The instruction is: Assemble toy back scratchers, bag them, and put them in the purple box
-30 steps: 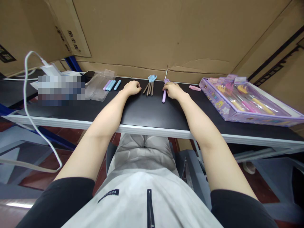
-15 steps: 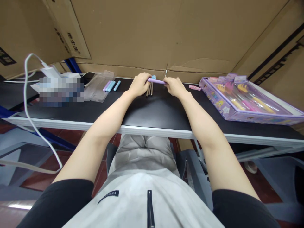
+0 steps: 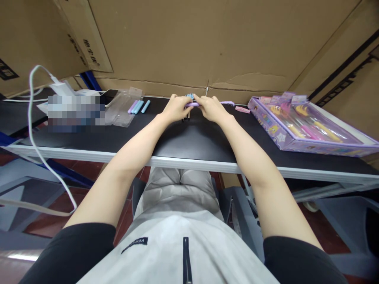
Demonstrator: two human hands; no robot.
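My left hand (image 3: 175, 108) and my right hand (image 3: 211, 108) meet at the far middle of the black table (image 3: 189, 136). Both are closed on a slim purple pen-like stick (image 3: 194, 104) held crosswise just above the table; its purple end (image 3: 227, 103) pokes out to the right past my right hand. Right behind and under my fingers lie a few brown sticks with light blue tips (image 3: 188, 96), mostly hidden by my hands.
Purple and blue caps (image 3: 138, 106) lie beside a clear plastic sleeve (image 3: 122, 108) at left. A white charger with cable (image 3: 60, 87) sits far left. A purple toy box (image 3: 304, 123) occupies the right. A small pink piece (image 3: 242, 109) lies near it. Cardboard boxes (image 3: 189, 43) wall the back.
My right hand lifted the purple stick off the table and turned it crosswise. My left hand came over and gripped its other end. Both hands have since drawn closer together.
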